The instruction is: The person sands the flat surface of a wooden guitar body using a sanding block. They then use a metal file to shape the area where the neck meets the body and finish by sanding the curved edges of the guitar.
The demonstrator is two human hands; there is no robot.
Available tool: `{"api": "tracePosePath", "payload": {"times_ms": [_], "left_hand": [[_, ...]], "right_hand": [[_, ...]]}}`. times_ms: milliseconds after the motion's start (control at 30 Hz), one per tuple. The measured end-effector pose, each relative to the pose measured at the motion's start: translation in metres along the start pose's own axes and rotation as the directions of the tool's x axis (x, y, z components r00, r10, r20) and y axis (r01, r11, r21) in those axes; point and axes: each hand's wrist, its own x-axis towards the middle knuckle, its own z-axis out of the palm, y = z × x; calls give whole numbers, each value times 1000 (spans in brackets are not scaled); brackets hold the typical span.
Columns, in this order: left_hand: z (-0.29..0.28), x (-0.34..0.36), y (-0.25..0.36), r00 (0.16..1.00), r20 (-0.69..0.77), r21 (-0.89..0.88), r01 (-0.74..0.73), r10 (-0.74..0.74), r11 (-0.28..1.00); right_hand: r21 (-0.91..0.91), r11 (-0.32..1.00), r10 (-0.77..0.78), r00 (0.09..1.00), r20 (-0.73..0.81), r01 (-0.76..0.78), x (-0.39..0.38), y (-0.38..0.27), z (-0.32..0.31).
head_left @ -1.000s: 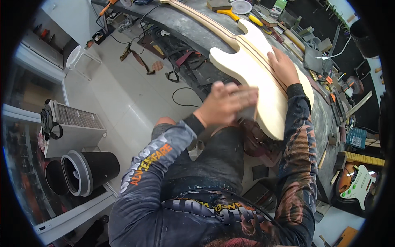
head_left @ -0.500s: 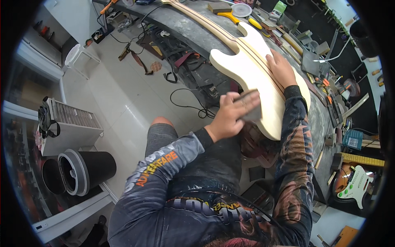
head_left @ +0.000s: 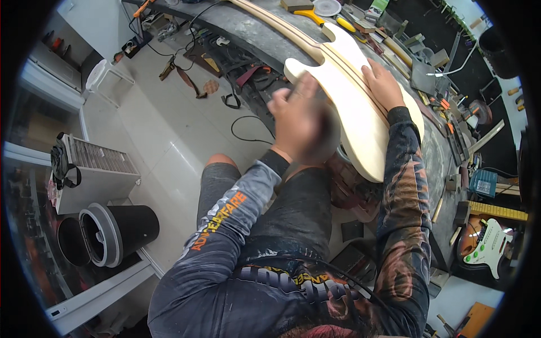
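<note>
Left hand (head_left: 296,121) has swung forward beside the guitar body (head_left: 349,101).

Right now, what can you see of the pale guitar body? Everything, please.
Pale guitar body, smooth and bare-looking, apparently wood, with dark stripes running lengthwise into the neck, which leaves the picture at the top. Two rounded horns flank the neck. No strings or hardware on the surface showing. It lies on the grey bench, its near end appearing to overhang the edge. The right grip rests on that surface; the left grip, blurred, is by its left edge, contact unclear.
</note>
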Motion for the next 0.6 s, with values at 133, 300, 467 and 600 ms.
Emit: {"api": "tracePosePath", "payload": {"times_ms": [133, 300, 467, 600], "left_hand": [[-10, -28, 29, 945, 254, -306, -123, 205, 944], [-25, 25, -44, 938, 227, 35, -275, 261, 961], [-8, 2, -33, 996, -63, -66, 58, -62, 996], [-5, -18, -7, 953, 164, -240, -211, 254, 948]], "right_hand": [[59, 998, 17, 1000, 12, -17, -3, 2, 4], [45, 999, -5, 1000, -20, 6, -8, -1, -5], [54, 998, 22, 1000, 5, -23, -3, -8, -2], [67, 998, -3, 1000, -22, 5, -7, 3, 0]]}}
